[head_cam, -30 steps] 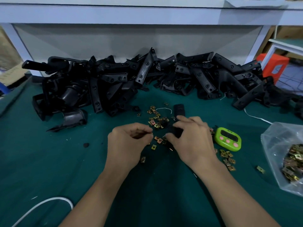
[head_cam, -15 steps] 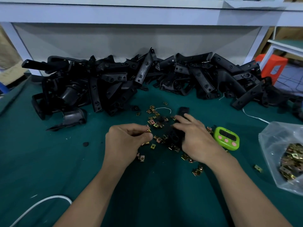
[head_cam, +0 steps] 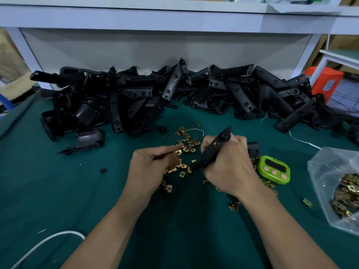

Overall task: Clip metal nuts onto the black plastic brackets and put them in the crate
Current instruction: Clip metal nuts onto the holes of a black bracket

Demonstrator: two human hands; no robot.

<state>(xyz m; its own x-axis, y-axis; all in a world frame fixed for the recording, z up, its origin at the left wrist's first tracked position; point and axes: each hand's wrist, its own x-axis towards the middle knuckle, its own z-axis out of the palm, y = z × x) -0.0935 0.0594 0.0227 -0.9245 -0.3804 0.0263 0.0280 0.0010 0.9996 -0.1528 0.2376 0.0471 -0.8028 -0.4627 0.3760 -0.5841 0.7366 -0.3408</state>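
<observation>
The left hand [head_cam: 153, 167] has its thumb and forefinger pinched together on one brass-coloured clip nut [head_cam: 178, 151], the other fingers curled loosely under. Just across the gap, the right hand [head_cam: 227, 166] is wrapped shut around a black plastic bracket [head_cam: 211, 150], which slants from a lower end near the left fingertips up to a pointed tip beyond the right knuckles; small holes show along its upper face.

Judged from this, the step in hand is bringing nut to bracket. To do it well, the nut's open mouth should face the bracket's edge squarely, lined up with one of the holes, and be pushed straight on until it seats; a skewed push would likely jam or spring the nut off. The right hand should keep the bracket steady and turn the working edge towards the left fingers.

Under and between the fingertips lie scattered loose clip nuts [head_cam: 186, 140] on the green mat [head_cam: 58, 191], some touching the left hand's underside. Just right of the right hand sits a green timer [head_cam: 274, 169] with pink buttons, with a second small black part [head_cam: 252, 149] behind the knuckles. Further right, well apart, a clear plastic bag [head_cam: 330, 171] holds more nuts. Beyond both hands, a long heap of black brackets [head_cam: 174, 90] lines the back of the bench. A white cable [head_cam: 48, 239] curves near the left forearm. No crate is in view, so where the finished pieces go cannot be told.
</observation>
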